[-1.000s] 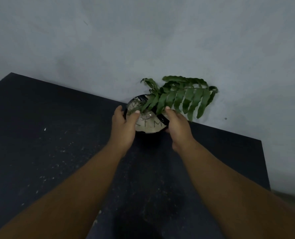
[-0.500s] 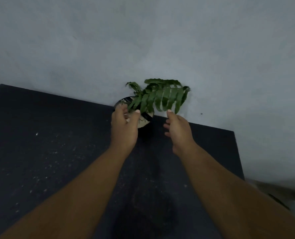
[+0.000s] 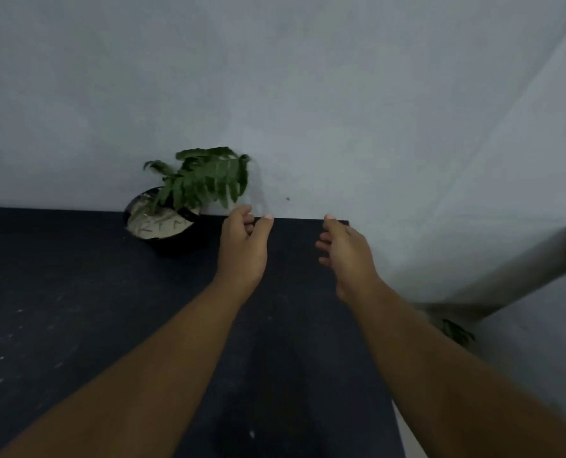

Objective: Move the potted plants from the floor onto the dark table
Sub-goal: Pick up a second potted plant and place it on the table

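Both hands now off pot, pulled back to right of it. Left hand empty, fingers loosely curled, near pot. Right hand empty, fingers half spread. Potted plant stands upright on dark table, far edge, by wall. Second plant low at right, beyond table.

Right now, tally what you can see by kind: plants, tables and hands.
Potted plants on the dark table: 1, the potted plant at the back edge by the wall.
Plants on the floor: 1, a leafy plant partly visible at lower right; its pot is hidden.
Tables: 1, the dark table.
Hands: 2, left hand and right hand, both empty.
Total: 5
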Available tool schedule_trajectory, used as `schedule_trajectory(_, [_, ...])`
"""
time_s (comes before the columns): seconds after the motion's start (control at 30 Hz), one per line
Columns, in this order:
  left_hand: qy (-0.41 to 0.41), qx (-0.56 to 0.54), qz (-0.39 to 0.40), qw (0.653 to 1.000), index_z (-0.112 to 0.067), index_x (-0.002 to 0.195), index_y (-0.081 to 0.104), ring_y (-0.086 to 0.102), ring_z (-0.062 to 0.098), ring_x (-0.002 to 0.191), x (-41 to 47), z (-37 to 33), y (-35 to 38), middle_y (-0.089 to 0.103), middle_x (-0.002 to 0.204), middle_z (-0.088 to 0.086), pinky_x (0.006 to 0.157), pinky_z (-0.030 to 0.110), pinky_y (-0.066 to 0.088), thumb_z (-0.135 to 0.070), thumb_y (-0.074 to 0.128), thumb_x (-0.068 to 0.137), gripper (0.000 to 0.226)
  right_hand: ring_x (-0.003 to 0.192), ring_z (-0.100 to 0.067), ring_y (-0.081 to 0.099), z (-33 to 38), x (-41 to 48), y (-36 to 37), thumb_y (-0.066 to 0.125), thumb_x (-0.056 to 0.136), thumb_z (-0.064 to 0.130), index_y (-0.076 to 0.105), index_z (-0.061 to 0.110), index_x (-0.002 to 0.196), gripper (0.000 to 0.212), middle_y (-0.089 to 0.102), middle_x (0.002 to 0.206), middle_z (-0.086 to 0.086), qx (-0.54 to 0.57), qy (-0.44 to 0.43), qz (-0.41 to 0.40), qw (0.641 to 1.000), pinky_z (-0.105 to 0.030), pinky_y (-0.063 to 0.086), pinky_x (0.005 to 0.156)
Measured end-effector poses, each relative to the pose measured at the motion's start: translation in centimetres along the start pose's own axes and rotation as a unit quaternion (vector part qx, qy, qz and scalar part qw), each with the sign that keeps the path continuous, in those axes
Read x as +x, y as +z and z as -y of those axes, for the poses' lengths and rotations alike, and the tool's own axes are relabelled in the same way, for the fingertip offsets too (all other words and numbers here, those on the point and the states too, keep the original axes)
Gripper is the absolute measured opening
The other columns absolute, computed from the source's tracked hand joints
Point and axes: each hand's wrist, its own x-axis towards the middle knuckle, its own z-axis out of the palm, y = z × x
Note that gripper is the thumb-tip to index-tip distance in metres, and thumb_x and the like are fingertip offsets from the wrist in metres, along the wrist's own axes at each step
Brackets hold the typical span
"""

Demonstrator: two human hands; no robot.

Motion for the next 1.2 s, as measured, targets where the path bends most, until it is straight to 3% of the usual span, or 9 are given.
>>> schedule_trajectory(0.23, [0.020, 0.006, 0.035, 0.999, -0.019, 0.144, 0.048, 0.054, 0.009, 0.115, -7.3, -1.8, 10.8, 0.054, 0.133, 0.000, 0.080, 0.014, 0.038, -0.040, 0.056, 0.099, 0.050, 0.110, -0.024, 0.069, -0.9, -2.3, -14.1, 0.051, 0.111, 0.043, 0.069, 0.017, 0.107, 0.032, 0.070, 0.114, -0.009, 0.008, -0.008, -0.051, 0.999, -0.044, 0.058, 0.102])
schedule_trajectory(0.37, [0.029, 0.021, 0.066, 0.997, -0.017, 0.145, 0.047, 0.053, 0.003, 0.106, -11.7, -2.6, 16.5, 0.054, 0.133, 0.001, 0.078, 0.013, 0.037, -0.036, 0.056, 0.100, 0.049, 0.125, -0.040, 0.066, -1.9, -3.5, -21.6, 0.052, 0.111, 0.043, 0.062, -0.007, 0.133, 0.056, 0.067, 0.132, -0.026, 0.025, -0.015, -0.080, 0.996, -0.057, 0.052, 0.112])
schedule_trajectory(0.5, [0.025, 0.005, 0.090, 0.996, -0.016, 0.144, 0.047, 0.057, 0.015, 0.117, -15.5, -3.4, 21.8, 0.054, 0.134, 0.003, 0.095, 0.027, 0.047, -0.045, 0.056, 0.094, 0.058, 0.134, -0.052, 0.056, -2.6, -4.8, -28.3, 0.052, 0.111, 0.039, 0.054, -0.015, 0.140, 0.062, 0.057, 0.144, -0.037, 0.039, -0.032, -0.097, 0.994, -0.067, 0.045, 0.112])
schedule_trajectory(0.63, [0.022, 0.008, 0.110, 0.994, -0.017, 0.147, 0.045, 0.051, 0.013, 0.120, -18.5, -4.0, 26.4, 0.052, 0.137, 0.001, 0.091, 0.022, 0.041, -0.038, 0.055, 0.100, 0.052, 0.103, -0.047, 0.063, -3.2, -5.5, -33.8, 0.053, 0.110, 0.039, 0.052, -0.018, 0.139, 0.063, 0.061, 0.126, -0.042, 0.049, -0.040, -0.127, 0.990, -0.067, 0.047, 0.108])
schedule_trajectory(0.73, [0.019, 0.012, 0.127, 0.992, -0.018, 0.149, 0.044, 0.048, 0.010, 0.117, -19.9, -4.0, 29.1, 0.050, 0.136, -0.001, 0.090, 0.021, 0.034, -0.036, 0.054, 0.102, 0.051, 0.093, -0.037, 0.056, -3.9, -5.4, -37.1, 0.053, 0.111, 0.038, 0.053, -0.018, 0.137, 0.062, 0.057, 0.103, -0.026, 0.062, -0.035, -0.141, 0.988, -0.055, 0.053, 0.089])
schedule_trajectory(0.83, [0.014, 0.016, 0.147, 0.989, -0.018, 0.150, 0.042, 0.047, 0.010, 0.117, -20.3, -3.6, 31.1, 0.049, 0.136, -0.003, 0.091, 0.022, 0.033, -0.037, 0.053, 0.102, 0.052, 0.095, -0.026, 0.050, -4.9, -4.3, -39.4, 0.053, 0.111, 0.037, 0.057, -0.017, 0.127, 0.057, 0.054, 0.102, -0.012, 0.070, -0.021, -0.151, 0.986, -0.045, 0.047, 0.083])
schedule_trajectory(0.93, [0.012, 0.028, 0.159, 0.987, -0.018, 0.150, 0.042, 0.048, 0.009, 0.117, -19.6, -3.0, 33.0, 0.049, 0.136, -0.003, 0.082, 0.015, 0.034, -0.038, 0.053, 0.102, 0.053, 0.093, -0.025, 0.050, -6.0, -2.6, -40.7, 0.054, 0.110, 0.040, 0.063, -0.001, 0.102, 0.043, 0.053, 0.098, -0.011, 0.063, -0.013, -0.152, 0.986, -0.039, 0.040, 0.082])
schedule_trajectory(1.1, [-0.003, 0.029, 0.170, 0.985, -0.019, 0.149, 0.043, 0.049, 0.011, 0.119, -17.5, -2.4, 36.4, 0.052, 0.139, 0.000, 0.088, 0.020, 0.034, -0.039, 0.054, 0.101, 0.053, 0.101, -0.023, 0.063, -6.8, 0.8, -42.2, 0.055, 0.109, 0.043, 0.068, 0.015, 0.105, 0.032, 0.065, 0.104, -0.008, 0.044, -0.003, -0.164, 0.986, -0.048, 0.053, 0.101])
schedule_trajectory(1.2, [-0.014, 0.023, 0.170, 0.985, -0.019, 0.148, 0.043, 0.049, 0.011, 0.120, -15.6, -2.2, 38.4, 0.052, 0.139, 0.001, 0.089, 0.021, 0.034, -0.038, 0.054, 0.101, 0.052, 0.097, -0.023, 0.062, -6.5, 3.6, -43.0, 0.055, 0.109, 0.045, 0.068, 0.014, 0.110, 0.034, 0.063, 0.100, -0.007, 0.042, 0.004, -0.162, 0.986, -0.044, 0.051, 0.091])
